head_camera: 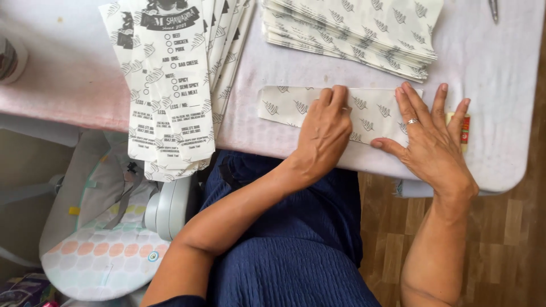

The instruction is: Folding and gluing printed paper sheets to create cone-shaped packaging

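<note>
Hands: both flat on folded paper bag (341, 113), pressing, nothing gripped
Table: white-covered top (495, 74), near edge running left to right just this side of the bag
Fanned stack: printed paper bags (170, 85) at left, hanging over table edge, well apart from both hands
Far stack: pile of patterned sheets (364, 28) just beyond the bag, not touched
Bag position: directly under and between the hands, near table edge, in front of the body
Bag long axis: left to right, parallel to table edge, slightly tilted down toward the right
Bag free end: left end sticking out past left hand, uncovered
Left hand: (325, 132) fingers curled close together, knuckles up, tips pressing near bag's middle top edge
Right hand: (432, 142) fingers spread wide, palm down over bag's right end, ring on one finger
Nearer hand: both touching; left over the middle, right over the end
Glue stick: (464, 128) red and yellow, just beside right hand's outer fingers, partly hidden
Metal tool: (493, 8) at far right corner, only tip visible, kind unclear
</note>
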